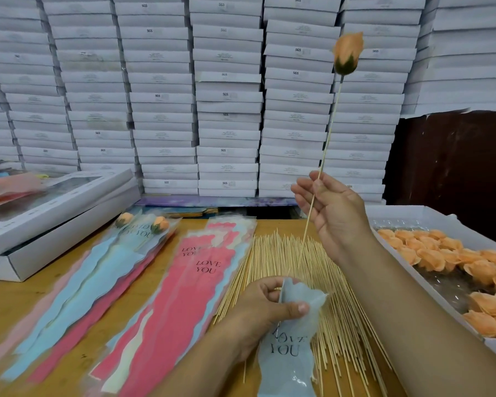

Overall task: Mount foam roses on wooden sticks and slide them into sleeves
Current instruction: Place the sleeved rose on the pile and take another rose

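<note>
A person's right hand pinches a wooden stick between thumb and fingers, holding it upright above the pile of loose sticks on the worktop, an orange foam rose already mounted on its top end. The stick's lower tip meets the mouth of a pale blue sleeve printed "LOVE YOU", which the left hand grips at its top edge, thumb pressed across the front, just over the near part of the pile.

Mounting looks done for this rose; the slide into the sleeve appears only begun, with nearly the whole stick still outside. Left of the stick pile lie stacks of empty sleeves in pink, blue and cream, and beyond them two finished roses in sleeves, a small count against the supply remaining. Right of the pile, a shallow white tray holds many unmounted orange rose heads. Far left of the pile rest flat white boxes; their contents cannot be made out. Stacked white cartons fill the wall behind.
</note>
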### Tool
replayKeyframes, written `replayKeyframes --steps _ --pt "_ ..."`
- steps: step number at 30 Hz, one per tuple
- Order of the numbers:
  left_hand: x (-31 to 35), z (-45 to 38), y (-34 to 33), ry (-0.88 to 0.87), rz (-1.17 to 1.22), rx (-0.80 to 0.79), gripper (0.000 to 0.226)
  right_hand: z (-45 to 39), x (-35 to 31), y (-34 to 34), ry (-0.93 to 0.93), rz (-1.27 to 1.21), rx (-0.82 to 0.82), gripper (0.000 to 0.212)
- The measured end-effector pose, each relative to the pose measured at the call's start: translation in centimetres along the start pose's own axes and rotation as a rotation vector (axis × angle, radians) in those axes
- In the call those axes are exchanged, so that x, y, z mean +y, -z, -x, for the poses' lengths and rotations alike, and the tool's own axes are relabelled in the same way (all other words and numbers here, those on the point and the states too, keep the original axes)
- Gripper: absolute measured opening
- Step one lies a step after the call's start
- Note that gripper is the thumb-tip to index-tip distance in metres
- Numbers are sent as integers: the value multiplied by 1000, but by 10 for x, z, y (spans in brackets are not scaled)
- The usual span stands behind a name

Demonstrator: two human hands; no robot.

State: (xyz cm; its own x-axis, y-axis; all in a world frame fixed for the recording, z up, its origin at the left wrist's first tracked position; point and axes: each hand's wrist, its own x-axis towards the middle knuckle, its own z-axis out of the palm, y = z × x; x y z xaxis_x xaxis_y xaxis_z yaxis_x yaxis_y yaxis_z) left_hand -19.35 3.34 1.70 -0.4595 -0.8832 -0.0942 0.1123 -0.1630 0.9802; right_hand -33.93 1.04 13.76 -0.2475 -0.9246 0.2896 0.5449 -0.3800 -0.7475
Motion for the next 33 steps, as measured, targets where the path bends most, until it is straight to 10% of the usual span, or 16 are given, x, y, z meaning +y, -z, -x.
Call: replayKeyframes --steps 33 --pt "-3 -2 0 51 -30 66 50 9 14 0 -82 -36 -23 15"
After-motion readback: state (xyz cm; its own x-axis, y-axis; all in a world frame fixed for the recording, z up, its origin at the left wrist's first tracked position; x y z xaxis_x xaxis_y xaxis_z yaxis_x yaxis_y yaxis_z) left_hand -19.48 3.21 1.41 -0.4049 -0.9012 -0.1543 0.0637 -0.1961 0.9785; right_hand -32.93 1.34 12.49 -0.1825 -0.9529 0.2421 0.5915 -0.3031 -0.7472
